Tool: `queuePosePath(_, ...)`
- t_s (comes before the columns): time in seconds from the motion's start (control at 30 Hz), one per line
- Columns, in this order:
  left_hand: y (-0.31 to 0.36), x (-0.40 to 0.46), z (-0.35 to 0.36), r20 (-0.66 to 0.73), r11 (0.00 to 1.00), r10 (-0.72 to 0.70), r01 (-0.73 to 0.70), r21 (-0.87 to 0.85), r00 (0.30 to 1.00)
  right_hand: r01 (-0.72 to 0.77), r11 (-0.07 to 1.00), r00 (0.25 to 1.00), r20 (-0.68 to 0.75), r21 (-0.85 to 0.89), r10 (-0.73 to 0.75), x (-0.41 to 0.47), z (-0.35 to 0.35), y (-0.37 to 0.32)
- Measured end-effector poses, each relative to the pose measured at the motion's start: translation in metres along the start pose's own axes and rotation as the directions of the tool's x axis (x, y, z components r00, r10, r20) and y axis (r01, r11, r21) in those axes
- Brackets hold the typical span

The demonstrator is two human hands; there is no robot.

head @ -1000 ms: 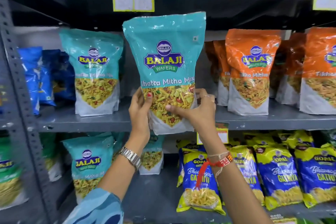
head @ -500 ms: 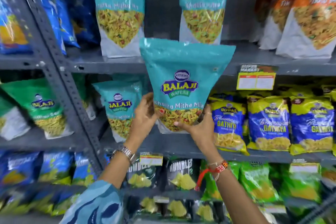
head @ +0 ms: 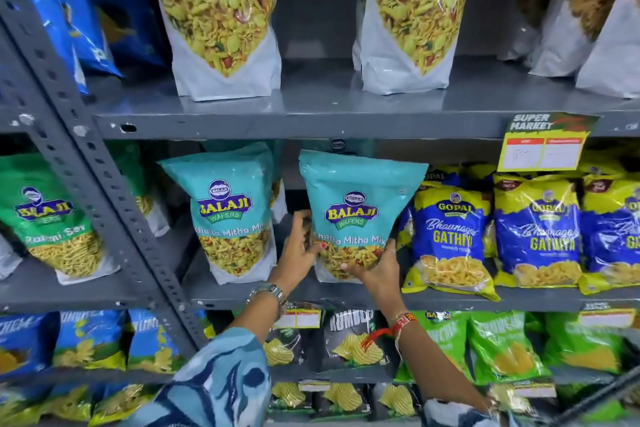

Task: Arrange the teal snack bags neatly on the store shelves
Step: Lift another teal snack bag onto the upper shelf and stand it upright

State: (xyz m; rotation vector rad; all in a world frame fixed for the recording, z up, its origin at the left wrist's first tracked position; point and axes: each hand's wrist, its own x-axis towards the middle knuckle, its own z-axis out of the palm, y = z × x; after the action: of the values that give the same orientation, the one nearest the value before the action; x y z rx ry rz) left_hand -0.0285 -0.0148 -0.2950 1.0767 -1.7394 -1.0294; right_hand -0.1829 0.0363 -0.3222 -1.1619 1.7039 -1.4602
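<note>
A teal Balaji snack bag (head: 356,211) stands upright on the middle shelf (head: 346,298), held at its lower part from both sides. My left hand (head: 299,248) grips its left edge. My right hand (head: 375,270) cups its lower right corner. Another teal bag (head: 230,215) stands just to its left, with more teal bags partly hidden behind. On the upper shelf (head: 311,114) two teal bags stand apart, one on the left (head: 218,21) and one on the right (head: 412,14).
Yellow-and-blue Gopal bags (head: 446,236) crowd the middle shelf right of the held bag. A green Balaji bag (head: 52,218) sits left of the slanted grey upright (head: 86,156). A price tag (head: 543,146) hangs from the upper shelf. Chip bags fill the lower shelf.
The view dropped from the upper shelf to the middle one. Both hands carried the teal bag down and set it upright on the middle shelf beside the other teal bag.
</note>
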Motion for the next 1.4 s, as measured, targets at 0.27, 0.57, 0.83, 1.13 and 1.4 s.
queuePosePath(0.27, -0.024, 0.009, 0.008, -0.008, 0.997, -0.047, 0.047, -0.067, 0.999, -0.044, 0.999, 0.996, 0.072, -0.007, 0.044, 0.020, 0.002, 0.021)
queuePosePath(0.57, -0.012, -0.003, 0.019, -0.243, 0.983, 0.173, -0.151, 0.103, 0.955, 0.124, 0.990, 0.970, -0.219, 0.064, -0.107, -0.004, 0.003, 0.009)
queuePosePath(0.83, 0.106, -0.007, 0.029, -0.432, 0.769, 0.624, -0.610, 0.190, 0.651, 0.565, 0.823, 0.725, -0.509, 0.056, -0.463, -0.012, -0.036, -0.104)
queuePosePath(1.13, 0.242, 0.050, 0.012, -0.497, 0.687, 0.663, -0.718, 0.106, 0.560, 0.701, 0.710, 0.612, -0.567, 0.066, -0.551, 0.025, -0.096, -0.236)
queuePosePath(1.4, 0.288, 0.111, 0.005, -0.258, 0.918, 0.172, -0.250, -0.308, 0.951, 0.290, 0.948, 0.950, -0.163, 0.133, -0.268, 0.112, -0.125, -0.273)
